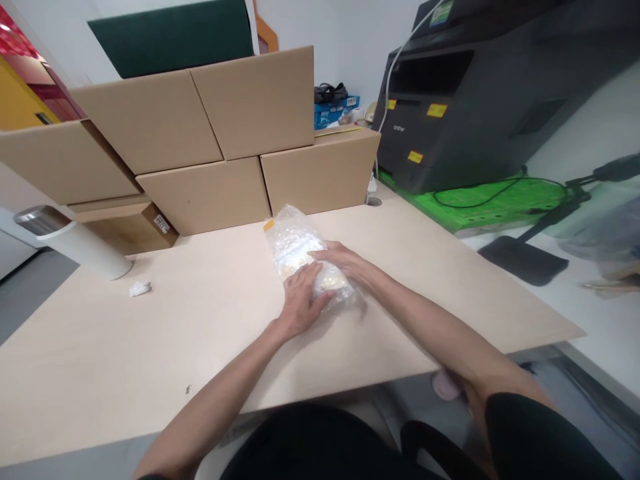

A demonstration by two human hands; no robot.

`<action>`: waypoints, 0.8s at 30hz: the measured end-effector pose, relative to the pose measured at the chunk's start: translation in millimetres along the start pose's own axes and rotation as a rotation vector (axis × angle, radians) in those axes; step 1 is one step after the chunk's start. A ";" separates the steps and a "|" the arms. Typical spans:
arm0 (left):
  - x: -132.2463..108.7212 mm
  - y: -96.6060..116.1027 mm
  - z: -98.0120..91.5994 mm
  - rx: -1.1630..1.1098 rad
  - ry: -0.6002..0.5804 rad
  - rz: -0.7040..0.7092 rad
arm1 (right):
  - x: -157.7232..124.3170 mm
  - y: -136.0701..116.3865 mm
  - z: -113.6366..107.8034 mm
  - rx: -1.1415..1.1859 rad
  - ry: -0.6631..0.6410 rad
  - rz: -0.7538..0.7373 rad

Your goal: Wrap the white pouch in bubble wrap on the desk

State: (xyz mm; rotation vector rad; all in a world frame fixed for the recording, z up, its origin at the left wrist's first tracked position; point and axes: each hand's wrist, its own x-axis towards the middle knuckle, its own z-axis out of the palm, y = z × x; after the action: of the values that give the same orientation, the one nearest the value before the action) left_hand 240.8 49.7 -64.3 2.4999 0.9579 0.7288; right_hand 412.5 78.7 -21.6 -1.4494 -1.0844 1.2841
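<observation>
A clear bubble wrap bag lies slantwise on the table, with something whitish and yellowish inside that I cannot make out. An orange-yellow strip shows at its far left corner. My left hand rests flat on the near left part of the bag, fingers stretched out and thumb apart. At the bag's right edge, my right hand holds it, its thumb on top and the other fingers partly hidden.
Stacked cardboard boxes line the table's back. A white flask and a crumpled white scrap stand and lie on the left. To the right are a dark printer and a black monitor-like stand. The wooden table ends just before my body.
</observation>
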 end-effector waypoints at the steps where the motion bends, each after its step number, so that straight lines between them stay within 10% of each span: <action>1: -1.1 -1.9 -10.8 -0.024 0.016 0.018 | -5.9 -1.7 3.1 0.051 -0.035 -0.002; 7: 3.1 -20.9 -108.9 0.063 0.210 -0.019 | -61.6 -17.2 11.4 0.241 -0.434 -0.065; 11: -10.0 -32.2 -145.0 -0.395 -0.007 -0.168 | -86.8 -31.8 13.4 0.267 -0.479 -0.162; 17: -39.4 -32.6 -115.9 -1.218 -0.039 -0.457 | -74.8 -32.4 35.6 0.398 -0.196 -0.196; 24: -38.7 -42.4 -71.6 -1.312 0.089 -0.607 | -31.5 7.4 58.3 0.177 0.118 -0.069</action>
State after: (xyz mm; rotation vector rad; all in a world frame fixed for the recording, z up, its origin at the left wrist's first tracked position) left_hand 153.1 63.2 -41.1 0.9905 0.7774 0.8438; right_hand 352.2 50.4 -25.9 -1.3257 -0.9113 1.1989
